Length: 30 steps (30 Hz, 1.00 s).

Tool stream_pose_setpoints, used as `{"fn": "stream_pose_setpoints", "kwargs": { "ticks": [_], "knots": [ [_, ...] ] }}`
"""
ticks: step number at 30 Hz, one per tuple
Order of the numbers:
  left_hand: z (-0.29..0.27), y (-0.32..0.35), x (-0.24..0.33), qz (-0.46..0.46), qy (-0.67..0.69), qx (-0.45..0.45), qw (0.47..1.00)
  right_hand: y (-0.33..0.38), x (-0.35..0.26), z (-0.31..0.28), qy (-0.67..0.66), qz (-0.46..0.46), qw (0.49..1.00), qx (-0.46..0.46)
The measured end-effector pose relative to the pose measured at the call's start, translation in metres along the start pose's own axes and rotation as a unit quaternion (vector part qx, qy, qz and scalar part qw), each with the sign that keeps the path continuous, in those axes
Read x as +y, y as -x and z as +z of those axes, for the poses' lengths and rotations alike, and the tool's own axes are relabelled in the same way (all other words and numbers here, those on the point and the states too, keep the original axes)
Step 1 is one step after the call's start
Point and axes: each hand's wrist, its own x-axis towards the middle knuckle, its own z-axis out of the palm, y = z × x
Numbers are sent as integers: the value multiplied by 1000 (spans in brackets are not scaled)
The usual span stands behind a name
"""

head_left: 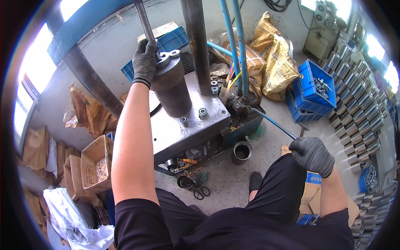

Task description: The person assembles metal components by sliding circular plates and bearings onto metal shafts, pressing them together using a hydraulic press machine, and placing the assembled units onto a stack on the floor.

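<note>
My left hand (144, 62), in a grey glove, is closed around the lower end of a steel rod (143, 21), which comes down from the top of the frame. The rod's foot meets the top of a thick dark steel cylinder (173, 91), where small metal rings (174, 53) lie. That cylinder stands on a flat steel press table (166, 135). Two more small rings (203, 112) sit on the table at its right. Off to the right, my gloved right hand (312, 155) grips the end of a thin blue lever (275, 121), which runs to the mechanism beside the press.
A dark press column (196, 46) and blue pipes (241, 54) rise behind the table. Scissors (201, 192) and an open metal cylinder (242, 153) are on the floor. Blue crates (308, 109) and stacked shiny cylinders (354, 112) stand right; cardboard boxes (93, 166) stand left.
</note>
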Motion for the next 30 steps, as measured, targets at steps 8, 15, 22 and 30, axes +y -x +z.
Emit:
{"fn": "stream_pose_setpoints", "kwargs": {
  "ticks": [8,15,22,30],
  "knots": [
    [2,5,8,1,-18,-10,1000,3,-7,7,27,41,999,-15],
    [-7,-1,1,-11,-63,-25,998,-1,-9,2,80,9,996,-41],
    [-8,-10,-11,1,-72,-40,997,-11,3,-11,55,-28,997,-48],
    [-7,-8,-8,-1,-62,-42,997,-11,10,-18,-10,10,996,-88]
  ]
}}
